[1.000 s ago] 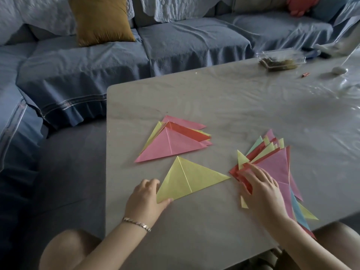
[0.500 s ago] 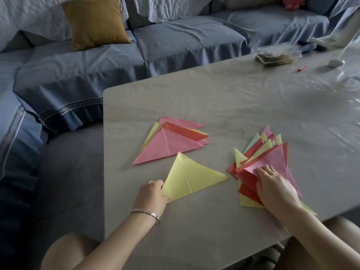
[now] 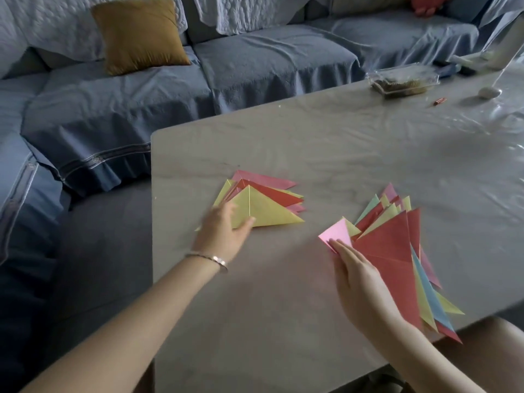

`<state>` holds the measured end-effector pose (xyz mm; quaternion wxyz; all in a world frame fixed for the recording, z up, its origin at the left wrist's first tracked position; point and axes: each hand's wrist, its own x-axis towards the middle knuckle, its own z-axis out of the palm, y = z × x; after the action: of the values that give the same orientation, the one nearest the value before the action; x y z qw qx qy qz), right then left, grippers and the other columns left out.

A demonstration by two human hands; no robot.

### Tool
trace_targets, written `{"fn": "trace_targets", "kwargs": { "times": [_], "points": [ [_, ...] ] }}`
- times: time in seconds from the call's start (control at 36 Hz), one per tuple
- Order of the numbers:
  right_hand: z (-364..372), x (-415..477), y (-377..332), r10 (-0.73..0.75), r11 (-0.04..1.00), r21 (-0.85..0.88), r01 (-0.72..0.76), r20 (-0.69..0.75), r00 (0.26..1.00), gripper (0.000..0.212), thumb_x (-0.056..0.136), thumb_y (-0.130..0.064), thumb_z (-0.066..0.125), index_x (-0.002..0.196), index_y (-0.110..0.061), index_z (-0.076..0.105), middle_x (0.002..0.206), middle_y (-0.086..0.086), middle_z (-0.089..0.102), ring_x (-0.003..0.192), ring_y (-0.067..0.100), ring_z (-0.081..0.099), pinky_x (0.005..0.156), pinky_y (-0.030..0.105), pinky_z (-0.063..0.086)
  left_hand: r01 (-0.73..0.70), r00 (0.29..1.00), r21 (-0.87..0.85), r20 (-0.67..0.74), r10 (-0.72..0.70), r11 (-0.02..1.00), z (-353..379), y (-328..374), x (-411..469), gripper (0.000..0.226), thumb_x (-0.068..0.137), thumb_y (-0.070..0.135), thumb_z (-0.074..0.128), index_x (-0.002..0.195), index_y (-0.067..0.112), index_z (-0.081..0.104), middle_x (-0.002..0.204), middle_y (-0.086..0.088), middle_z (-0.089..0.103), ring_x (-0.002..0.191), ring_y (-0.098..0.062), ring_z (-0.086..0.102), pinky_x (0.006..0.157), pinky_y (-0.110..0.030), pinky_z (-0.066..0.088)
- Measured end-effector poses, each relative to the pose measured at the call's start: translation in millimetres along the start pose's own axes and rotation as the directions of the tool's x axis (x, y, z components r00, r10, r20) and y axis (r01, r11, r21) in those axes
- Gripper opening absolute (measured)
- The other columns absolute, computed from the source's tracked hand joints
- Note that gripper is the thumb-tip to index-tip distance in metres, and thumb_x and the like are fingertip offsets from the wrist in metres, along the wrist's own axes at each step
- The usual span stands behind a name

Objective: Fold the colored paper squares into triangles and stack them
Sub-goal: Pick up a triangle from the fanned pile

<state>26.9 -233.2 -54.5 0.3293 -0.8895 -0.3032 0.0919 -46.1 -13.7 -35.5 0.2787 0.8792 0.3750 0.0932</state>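
Left hand reaches forward, blurred; right hand lies flat, fingers straight.

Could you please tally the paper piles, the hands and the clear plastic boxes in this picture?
Paper piles: 2, the triangle stack and the loose fan
Hands: 2, the left hand and the right hand
Clear plastic box: 1
Total: 5

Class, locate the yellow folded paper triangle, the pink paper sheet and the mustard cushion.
yellow folded paper triangle (image 3: pixel 268 212): head view, right face.
pink paper sheet (image 3: pixel 337 232): head view, exposed corner.
mustard cushion (image 3: pixel 141 35): head view, centre.
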Motion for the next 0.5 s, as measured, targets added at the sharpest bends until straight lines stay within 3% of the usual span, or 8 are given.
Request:
{"fn": "trace_targets", "kwargs": {
  "times": [0.08, 0.14, 0.19, 0.22, 0.28, 0.33, 0.42, 0.5],
  "points": [
    [15, -3, -14, -0.035, 0.996, 0.088, 0.033, 0.024, 0.999, 0.038, 0.096, -0.013, 0.041, 0.134, -0.013, 0.049, 0.141, 0.004, 0.045, 0.133, 0.019, 0.038, 0.105, 0.017, 0.021, 0.267, 0.892, -0.405, 0.448, -0.065, 0.874, 17, 25, -40, 0.035, 0.083, 0.048, 0.059, 0.099, 0.016, 0.058, 0.098, -0.007, 0.063, 0.092, -0.025, 0.063, 0.082, -0.035, 0.049],
    [26, -7, -22, -0.07, 0.991, 0.117, 0.06, 0.088, 0.994, 0.04, 0.095, -0.009, 0.042, 0.134, -0.015, 0.048, 0.14, 0.003, 0.046, 0.13, 0.021, 0.042, 0.109, 0.023, 0.028, 0.394, 0.811, -0.534, 0.585, -0.01, 0.748, 29, 35, -62, 0.024, 0.088, 0.039, 0.056, 0.094, 0.017, 0.058, 0.09, -0.004, 0.063, 0.079, -0.017, 0.065, 0.071, -0.031, 0.054],
    [34, -13, -30, -0.104, 0.98, 0.186, 0.075, 0.156, 0.982, 0.043, 0.09, -0.004, 0.041, 0.13, -0.015, 0.051, 0.129, 0.001, 0.053, 0.114, 0.024, 0.053, 0.096, 0.039, 0.046, 0.424, 0.819, -0.583, 0.574, -0.018, 0.693, 39, 37, -72, 0.02, 0.091, 0.031, 0.053, 0.093, 0.013, 0.061, 0.083, -0.004, 0.065, 0.074, -0.012, 0.065, 0.066, -0.027, 0.056],
    [35, -16, -34, -0.119, 0.974, 0.214, 0.081, 0.171, 0.978, 0.039, 0.089, -0.008, 0.041, 0.125, -0.016, 0.053, 0.121, -0.002, 0.055, 0.106, 0.023, 0.056, 0.088, 0.04, 0.049, 0.426, 0.837, -0.589, 0.545, -0.053, 0.687, 42, 35, -73, 0.019, 0.092, 0.028, 0.052, 0.09, 0.011, 0.061, 0.078, -0.004, 0.065, 0.07, -0.011, 0.064, 0.064, -0.027, 0.056],
    [34, -19, -38, -0.16, 0.972, 0.202, 0.117, 0.209, 0.965, 0.029, 0.092, -0.018, 0.042, 0.118, -0.017, 0.052, 0.116, -0.003, 0.054, 0.102, 0.021, 0.054, 0.086, 0.032, 0.046, 0.411, 0.87, -0.547, 0.475, -0.134, 0.729, 46, 25, -69, 0.02, 0.091, 0.024, 0.053, 0.083, 0.007, 0.06, 0.071, -0.005, 0.061, 0.064, -0.016, 0.06, 0.066, -0.036, 0.057],
    [32, -20, -32, -0.184, 0.98, 0.13, 0.151, 0.299, 0.936, 0.039, 0.094, -0.025, 0.048, 0.132, -0.016, 0.045, 0.138, -0.004, 0.043, 0.121, 0.014, 0.043, 0.096, 0.017, 0.033, 0.326, 0.909, -0.449, 0.392, -0.145, 0.832, 46, 14, -61, 0.023, 0.081, 0.026, 0.052, 0.081, 0.003, 0.059, 0.072, -0.008, 0.057, 0.066, -0.019, 0.054, 0.073, -0.045, 0.054],
    [30, -18, -14, -0.224, 0.974, 0.055, 0.219, 0.345, 0.911, 0.047, 0.094, -0.032, 0.049, 0.139, -0.026, 0.038, 0.148, -0.018, 0.025, 0.133, 0.001, 0.031, 0.1, 0.005, 0.019, 0.134, 0.93, -0.212, 0.365, -0.049, 0.968, 38, 3, -43, 0.016, 0.086, 0.016, 0.053, 0.1, 0.012, 0.06, 0.095, -0.007, 0.063, 0.082, -0.019, 0.055, 0.076, -0.026, 0.045],
    [31, -12, 1, -0.318, 0.926, -0.085, 0.367, 0.346, 0.883, 0.039, 0.082, -0.024, 0.06, 0.121, -0.017, 0.058, 0.133, -0.007, 0.051, 0.12, 0.012, 0.052, 0.095, 0.015, 0.038, 0.015, 0.936, -0.099, 0.351, 0.02, 0.995, 28, -1, -20, 0.023, 0.087, 0.016, 0.057, 0.11, 0.02, 0.058, 0.111, -0.006, 0.062, 0.083, -0.013, 0.054, 0.078, -0.022, 0.04]
  ]
}}
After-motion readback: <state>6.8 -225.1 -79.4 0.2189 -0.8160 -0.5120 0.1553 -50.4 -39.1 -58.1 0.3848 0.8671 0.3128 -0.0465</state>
